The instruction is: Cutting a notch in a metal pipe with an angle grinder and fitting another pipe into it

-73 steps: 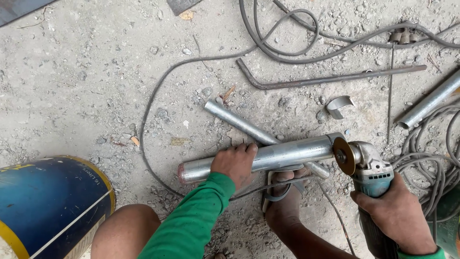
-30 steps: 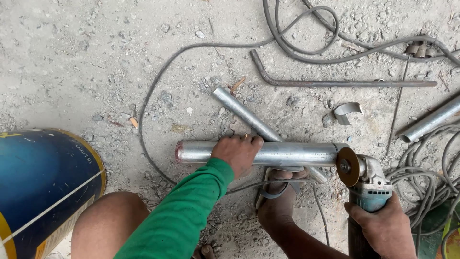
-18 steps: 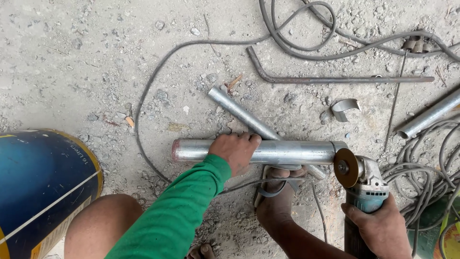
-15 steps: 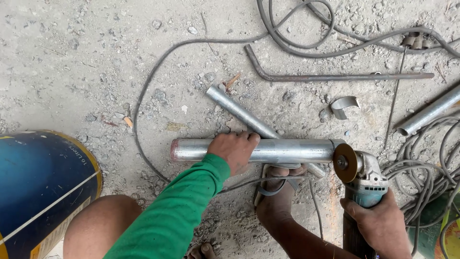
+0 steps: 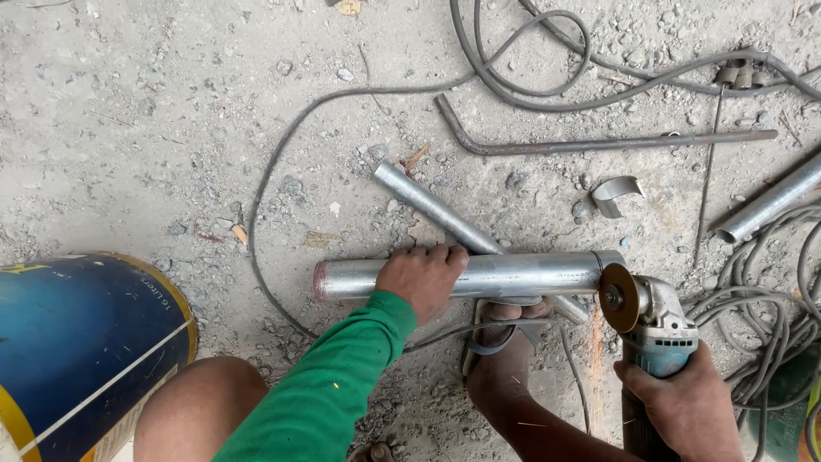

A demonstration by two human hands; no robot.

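Nearest the camera, the right hand (image 5: 684, 402) wraps its fingers tight around the body of a teal angle grinder (image 5: 657, 338), wrist low at the bottom right, the tool pointing up and away. The grinder's disc (image 5: 617, 297) stands on edge and meets the right end of a thick galvanized pipe (image 5: 513, 275), with thin sparks streaking down across the ground below it. A bare foot in a sandal (image 5: 500, 351) sits just under the pipe, toes pressed up against it.

The left hand (image 5: 421, 275), at the end of a green sleeve (image 5: 333, 385) reaching up from the bottom, lies palm down over the middle of the pipe, fingers curled over its far side, clamped on it and pinning it to the concrete. The pipe lies nearly level, its rusty threaded end to the left.

A blue drum (image 5: 81, 342) lies at the lower left.

Behind the thick pipe a thinner pipe (image 5: 445, 214) runs diagonally beneath it. Farther off lie a cut ring offcut (image 5: 616, 192), a bent steel bar (image 5: 599, 144) and loops of dark cable (image 5: 530, 60).

Compared with half a second ago, both hands keep their holds, the disc stays at the pipe's end, and sparks now show.
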